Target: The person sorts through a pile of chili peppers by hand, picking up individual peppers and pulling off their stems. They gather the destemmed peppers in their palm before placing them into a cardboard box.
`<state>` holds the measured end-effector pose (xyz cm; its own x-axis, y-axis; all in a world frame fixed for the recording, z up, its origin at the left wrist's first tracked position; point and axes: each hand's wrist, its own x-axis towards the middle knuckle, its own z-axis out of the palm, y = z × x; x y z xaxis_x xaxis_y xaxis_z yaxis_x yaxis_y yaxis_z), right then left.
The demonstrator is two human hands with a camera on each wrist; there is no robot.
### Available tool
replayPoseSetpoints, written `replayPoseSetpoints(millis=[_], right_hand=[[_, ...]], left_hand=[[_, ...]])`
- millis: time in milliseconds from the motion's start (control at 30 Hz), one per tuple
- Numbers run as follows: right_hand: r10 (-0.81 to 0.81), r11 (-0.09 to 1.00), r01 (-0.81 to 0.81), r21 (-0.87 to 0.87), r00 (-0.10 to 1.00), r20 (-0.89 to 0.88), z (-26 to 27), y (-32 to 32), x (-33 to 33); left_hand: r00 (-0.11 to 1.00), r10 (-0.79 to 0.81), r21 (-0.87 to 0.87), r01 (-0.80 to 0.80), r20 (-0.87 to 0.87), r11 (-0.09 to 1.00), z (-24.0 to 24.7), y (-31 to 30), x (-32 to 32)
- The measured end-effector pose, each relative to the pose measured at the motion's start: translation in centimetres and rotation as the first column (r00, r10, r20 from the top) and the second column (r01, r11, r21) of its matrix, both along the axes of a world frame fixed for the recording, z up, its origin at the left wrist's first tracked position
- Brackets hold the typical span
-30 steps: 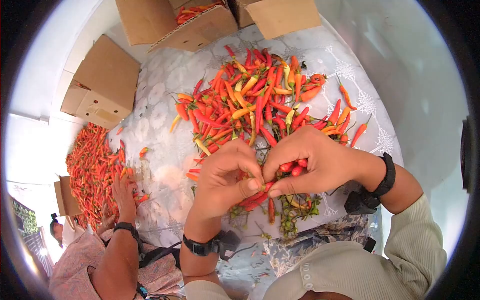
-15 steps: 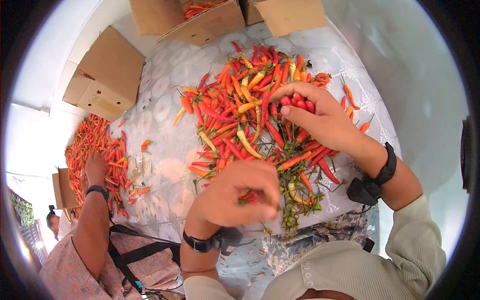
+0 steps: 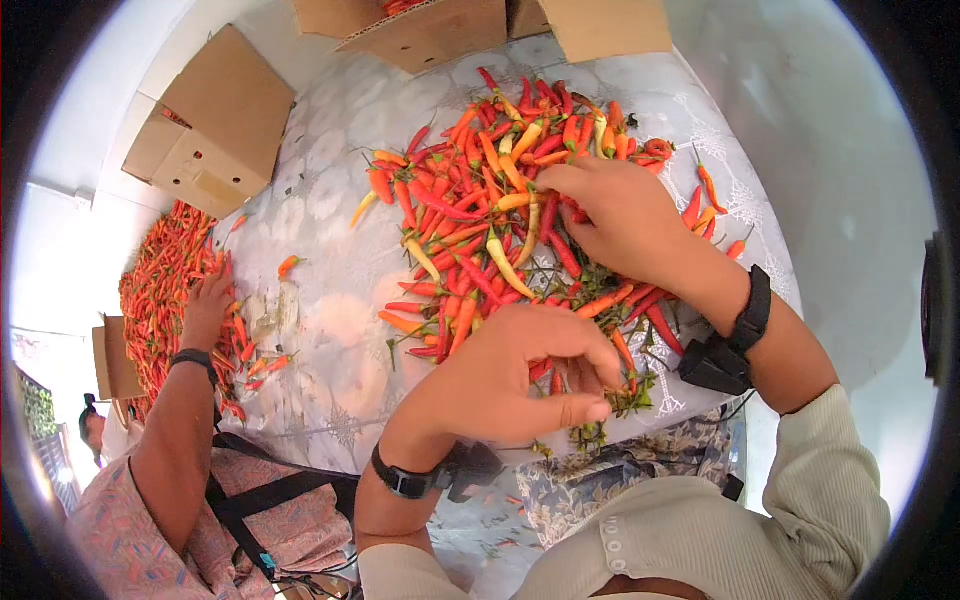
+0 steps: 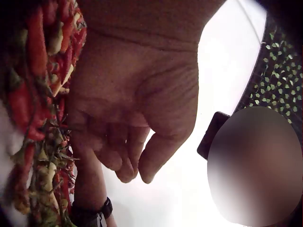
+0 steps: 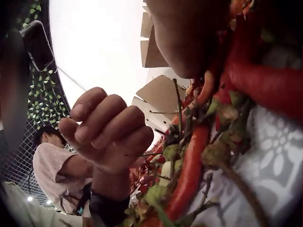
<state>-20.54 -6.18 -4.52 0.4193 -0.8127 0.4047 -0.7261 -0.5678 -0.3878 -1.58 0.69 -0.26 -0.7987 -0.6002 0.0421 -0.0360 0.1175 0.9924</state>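
A heap of red, orange and yellow chillies lies spread in front of me. My right hand is at the right side of the heap, fingers curled and pointing down among the chillies; red shows between its thumb and forefinger, and the palm is hidden. Nearer the table's front edge, my left hand hangs over the pile with fingers and thumb loosely bent and apart. In the left wrist view the palm of the left hand shows nothing in it. Green stems lie below the heap, partly behind the left hand.
At the left, another person's hand touches a larger chilli heap. A cardboard box stands behind that heap, and an open box sits at the far edge. A few loose chillies lie on the patterned tablecloth.
The hands were together with a chilli between their fingertips, then parted. My right hand moved up to the heap, holding several red chillies in its palm. The left fingers have loosened.
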Motion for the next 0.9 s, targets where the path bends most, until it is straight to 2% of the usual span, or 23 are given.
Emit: replayPoseSetpoints(millis=[133, 233, 300, 367, 400, 500, 600, 700, 800, 900], right_hand=[[0.065, 0.993, -0.093, 0.075, 0.947, 0.316, -0.2, 0.1, -0.7], [0.062, 0.973, -0.163, 0.161, 0.864, 0.499, 0.6, 1.0, -0.9], [0.071, 0.957, -0.224, 0.183, 0.794, 0.604, 0.7, 1.7, -1.0], [0.046, 0.87, -0.355, 0.341, 0.749, 0.661, 1.9, 2.7, -1.3], [0.028, 0.81, -0.419, 0.41, 0.726, 0.687, 2.3, 3.0, -1.5], [0.119, 0.659, -0.663, 0.355, 0.559, 0.821, 1.4, 3.0, -1.6], [0.105, 0.448, -0.791, 0.417, 0.51, 0.854, 1.7, 3.3, -1.6], [0.038, 0.413, -0.769, 0.488, 0.55, 0.834, 1.8, 3.7, -1.6], [-0.003, 0.377, -0.781, 0.498, 0.536, 0.844, 2.5, 3.7, -1.9], [0.027, 0.422, -0.731, 0.537, 0.602, 0.798, 2.4, 3.4, -2.1]], left_hand=[[0.978, 0.196, -0.073, -0.202, -0.075, 0.977, -1.2, -0.4, 0.6], [0.902, 0.398, 0.079, -0.39, -0.168, 0.918, -1.2, -0.7, 0.7], [0.837, 0.495, 0.107, -0.484, -0.231, 0.868, -1.6, -0.9, 0.6], [0.75, 0.617, 0.148, -0.6, -0.24, 0.787, -1.9, -1.0, 0.3], [0.739, 0.616, 0.072, -0.623, -0.272, 0.779, -2.4, -1.4, 0.3], [0.724, 0.631, -0.107, -0.677, -0.278, 0.729, -2.7, -1.9, 0.1], [0.736, 0.624, -0.238, -0.676, -0.262, 0.697, -2.7, -2.1, 0.2], [0.827, 0.53, -0.139, -0.556, -0.186, 0.819, -2.5, -1.9, 0.2], [0.869, 0.469, -0.124, -0.488, -0.154, 0.864, -3.5, -1.8, 0.3], [0.869, 0.469, -0.289, -0.495, -0.159, 0.819, -3.4, -2.0, 0.7]])
